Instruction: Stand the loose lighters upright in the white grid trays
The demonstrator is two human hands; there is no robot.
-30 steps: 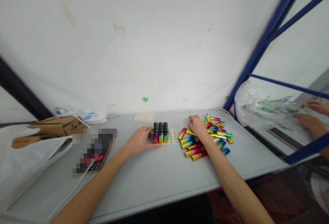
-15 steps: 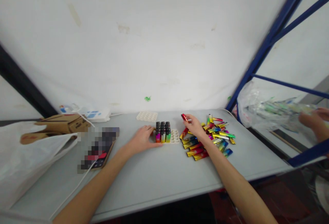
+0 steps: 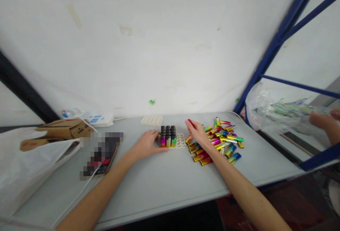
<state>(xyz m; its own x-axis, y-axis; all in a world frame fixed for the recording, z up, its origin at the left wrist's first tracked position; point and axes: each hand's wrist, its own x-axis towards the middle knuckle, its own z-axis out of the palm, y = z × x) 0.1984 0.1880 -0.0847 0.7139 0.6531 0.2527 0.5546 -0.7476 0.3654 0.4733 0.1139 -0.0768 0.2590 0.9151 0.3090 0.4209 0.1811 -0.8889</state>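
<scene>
A white tray (image 3: 181,141) with round sockets sits mid-table, its left part filled with several upright colourful lighters (image 3: 168,136) with black tops. My left hand (image 3: 147,143) rests flat against the tray's left side, fingers spread on the table. My right hand (image 3: 197,133) is lifted just right of the tray, fingers pinched on a red lighter (image 3: 190,122). Beneath and to the right of that hand lies a loose pile of shiny multicoloured lighters (image 3: 220,142).
A second, empty white tray (image 3: 151,120) lies near the wall. A power strip (image 3: 98,119), cardboard box (image 3: 57,131), phone (image 3: 100,153) and white plastic bag (image 3: 23,167) fill the left. Blue frame bars (image 3: 268,52) stand right; beyond them another person's hand (image 3: 322,122) handles a clear bag (image 3: 276,110).
My right hand picked a red lighter out of the pile and carried it left toward the tray. My left hand stayed beside the tray.
</scene>
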